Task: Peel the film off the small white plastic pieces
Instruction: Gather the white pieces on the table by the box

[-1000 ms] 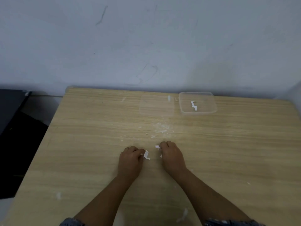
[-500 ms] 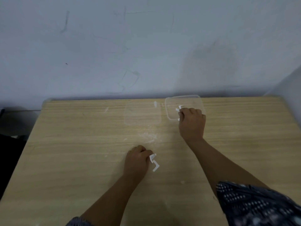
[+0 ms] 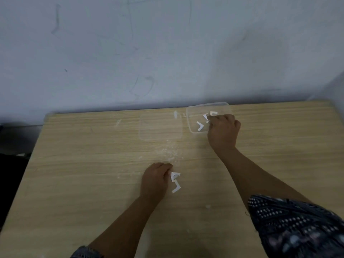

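Note:
My left hand (image 3: 155, 178) rests on the wooden table (image 3: 74, 183) with its fingers curled, pinching a small white zigzag plastic piece (image 3: 175, 182) that sticks out to its right. My right hand (image 3: 222, 132) reaches into a clear plastic container (image 3: 191, 112) at the table's back edge. Its fingertips pinch a small white piece (image 3: 206, 117) there. One white angled piece (image 3: 199, 126) lies loose on the container's floor, and another white bit (image 3: 213, 113) shows just behind the fingers.
A clear flat lid (image 3: 160, 126) lies left of the container. White film scraps and flecks (image 3: 170, 152) are scattered on the table between the lid and my left hand. A grey wall stands right behind the table. The floor drops away dark at the left.
My right hand left the piece near my left hand and reached back into the container, where it now pinches a white piece. My left hand kept its piece; the camera tilted.

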The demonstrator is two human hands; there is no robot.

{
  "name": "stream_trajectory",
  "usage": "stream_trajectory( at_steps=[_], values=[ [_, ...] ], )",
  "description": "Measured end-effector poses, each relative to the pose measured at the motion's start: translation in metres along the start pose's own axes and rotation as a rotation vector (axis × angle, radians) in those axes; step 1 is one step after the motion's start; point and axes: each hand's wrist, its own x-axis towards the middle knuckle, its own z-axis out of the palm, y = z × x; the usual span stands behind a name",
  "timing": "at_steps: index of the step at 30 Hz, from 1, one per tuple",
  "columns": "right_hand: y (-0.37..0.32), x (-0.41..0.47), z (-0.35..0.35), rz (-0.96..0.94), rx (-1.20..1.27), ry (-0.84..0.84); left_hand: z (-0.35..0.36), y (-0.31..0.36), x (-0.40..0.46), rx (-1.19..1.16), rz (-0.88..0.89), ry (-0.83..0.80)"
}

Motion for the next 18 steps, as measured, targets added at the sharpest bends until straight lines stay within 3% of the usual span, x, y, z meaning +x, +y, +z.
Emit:
stream_trajectory(
  at_steps=[2,4,6,10,18],
  values=[
    [-0.001,-0.008,0.000,-0.050,0.118,0.113,0.000,-0.002,-0.003,-0.002,-0.023,-0.006],
    [-0.007,-0.023,-0.001,-0.163,0.263,0.118,-0.001,-0.006,-0.006,0.015,-0.036,0.004],
    [-0.016,-0.048,-0.002,-0.264,0.416,-0.037,-0.003,-0.012,-0.011,0.056,0.001,0.033],
    [-0.027,-0.105,0.005,-0.437,0.445,-0.337,-0.007,-0.024,-0.020,0.117,0.016,0.040],
    [-0.042,-0.149,0.011,-0.538,0.302,-0.560,-0.010,-0.028,-0.026,0.108,0.011,-0.023]
  ],
)
